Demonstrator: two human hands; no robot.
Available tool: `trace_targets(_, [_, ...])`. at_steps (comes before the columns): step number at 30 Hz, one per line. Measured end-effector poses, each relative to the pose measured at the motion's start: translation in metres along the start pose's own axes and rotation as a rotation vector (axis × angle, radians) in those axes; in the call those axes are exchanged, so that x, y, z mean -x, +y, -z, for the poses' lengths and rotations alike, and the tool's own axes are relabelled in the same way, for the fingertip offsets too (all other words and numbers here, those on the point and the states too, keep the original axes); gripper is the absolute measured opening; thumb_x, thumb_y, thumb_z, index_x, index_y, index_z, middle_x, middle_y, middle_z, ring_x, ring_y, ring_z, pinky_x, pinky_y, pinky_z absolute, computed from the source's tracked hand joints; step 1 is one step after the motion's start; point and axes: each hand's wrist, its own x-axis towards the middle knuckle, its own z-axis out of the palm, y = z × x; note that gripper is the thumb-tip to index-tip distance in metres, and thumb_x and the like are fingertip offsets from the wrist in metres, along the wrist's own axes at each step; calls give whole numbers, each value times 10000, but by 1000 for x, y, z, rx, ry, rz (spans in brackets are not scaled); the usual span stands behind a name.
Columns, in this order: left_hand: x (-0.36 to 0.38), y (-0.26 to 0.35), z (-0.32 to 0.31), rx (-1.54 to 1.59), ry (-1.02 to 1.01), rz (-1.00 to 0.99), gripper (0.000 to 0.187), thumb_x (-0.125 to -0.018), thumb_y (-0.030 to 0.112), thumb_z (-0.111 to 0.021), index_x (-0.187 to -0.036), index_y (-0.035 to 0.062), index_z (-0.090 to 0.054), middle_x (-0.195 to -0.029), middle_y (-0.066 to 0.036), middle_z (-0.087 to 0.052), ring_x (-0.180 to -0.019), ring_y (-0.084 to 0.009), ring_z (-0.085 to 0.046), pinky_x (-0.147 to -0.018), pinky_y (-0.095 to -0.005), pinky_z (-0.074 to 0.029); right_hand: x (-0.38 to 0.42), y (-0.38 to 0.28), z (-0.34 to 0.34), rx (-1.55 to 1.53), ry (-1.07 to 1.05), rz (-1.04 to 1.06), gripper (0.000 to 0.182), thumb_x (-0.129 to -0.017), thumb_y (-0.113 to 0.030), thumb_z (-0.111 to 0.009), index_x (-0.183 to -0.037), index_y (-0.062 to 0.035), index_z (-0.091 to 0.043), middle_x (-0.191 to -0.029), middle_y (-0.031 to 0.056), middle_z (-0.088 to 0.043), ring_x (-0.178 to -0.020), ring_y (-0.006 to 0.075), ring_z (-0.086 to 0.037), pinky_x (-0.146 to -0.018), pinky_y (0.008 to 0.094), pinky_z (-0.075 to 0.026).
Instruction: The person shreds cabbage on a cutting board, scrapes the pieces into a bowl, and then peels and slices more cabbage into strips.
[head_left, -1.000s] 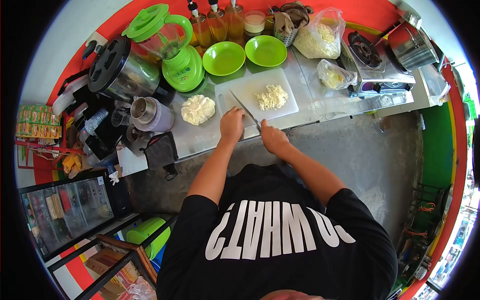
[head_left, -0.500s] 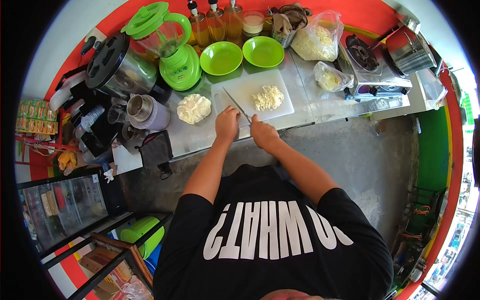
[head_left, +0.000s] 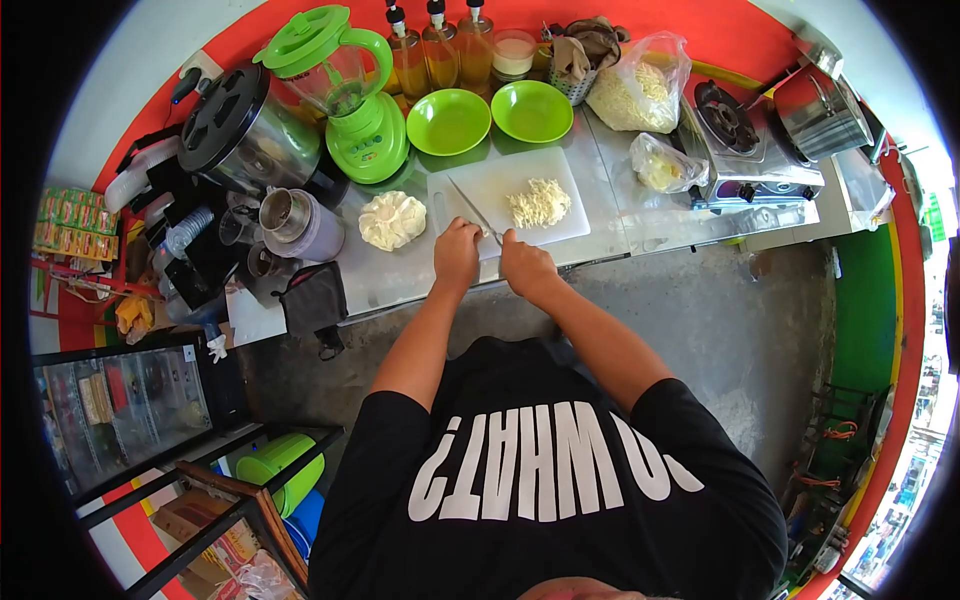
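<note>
On the metal counter lies a white cutting board (head_left: pixel 560 170) with a pile of pale shredded food (head_left: pixel 540 203) on its right half. My right hand (head_left: pixel 527 266) is closed round the handle of a knife (head_left: pixel 472 206), whose blade points up and left over the board. My left hand (head_left: pixel 457 252) is closed at the board's near edge, left of the knife; a small pale bit shows beside its fingertips, too small to name. A whitish, layered round mound (head_left: pixel 392 220) sits on the counter left of the board.
Two green bowls (head_left: pixel 448 122) stand behind the board, with a green blender (head_left: pixel 366 140) to their left. At the right are a bag of shredded food (head_left: pixel 635 95), a smaller plastic bag (head_left: pixel 666 163) and a gas stove (head_left: pixel 727 116). A dark cloth pouch (head_left: pixel 312 298) hangs at the counter's front edge.
The view has shifted slightly, so the counter items appear a little lower and further right. Both hands keep nearly the same pose, with the knife still in my right hand.
</note>
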Motion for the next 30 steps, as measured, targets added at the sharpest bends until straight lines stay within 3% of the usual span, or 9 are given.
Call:
trace_targets(13, [0, 1, 3, 9, -4, 15, 45, -847, 67, -689, -845, 47, -729, -919, -99, -655, -818, -348, -672, -730, -448, -535, 3, -5, -8, 10, 34, -15, 220, -967, -94, -518, -1141, 16, -440, -930, 266, -727, -887, 410, -741, -777, 497, -595])
trace_targets(15, [0, 1, 3, -9, 15, -4, 45, -831, 79, -697, -837, 57, -736, -889, -100, -662, -804, -327, -674, -714, -428, -537, 2, -11, 0, 55, -21, -36, 208, -980, -102, -520, -1150, 2, -459, -889, 206, -745, -863, 354, -759, -749, 445, -612])
trace_targets(22, [3, 3, 3, 17, 35, 13, 30, -819, 60, -719, -846, 48, -711, -890, -110, -654, -792, -341, -669, -702, -435, -533, 12, -5, -24, 73, 18, -75, 220, -975, -114, -532, -1150, 2, -466, -886, 208, -746, -863, 357, -758, -746, 448, -608])
trace_targets(24, [3, 3, 3, 22, 23, 15, 39, -843, 63, -693, -823, 40, -668, -890, -113, -630, -804, -359, -657, -709, -453, -528, 3, -4, -16, -6, 17, -61, 202, -975, -92, -514, -1145, -3, -450, -928, 248, -734, -890, 394, -746, -781, 483, -596])
trace_targets(30, [2, -1, 0, 11, 47, -3, 62, -808, 54, -725, -835, 51, -670, -875, -110, -633, -800, -361, -654, -694, -448, -521, 7, -12, -5, 29, -11, -27, 204, -980, -97, -507, -1143, 4, -438, -909, 235, -737, -879, 386, -750, -761, 476, -600])
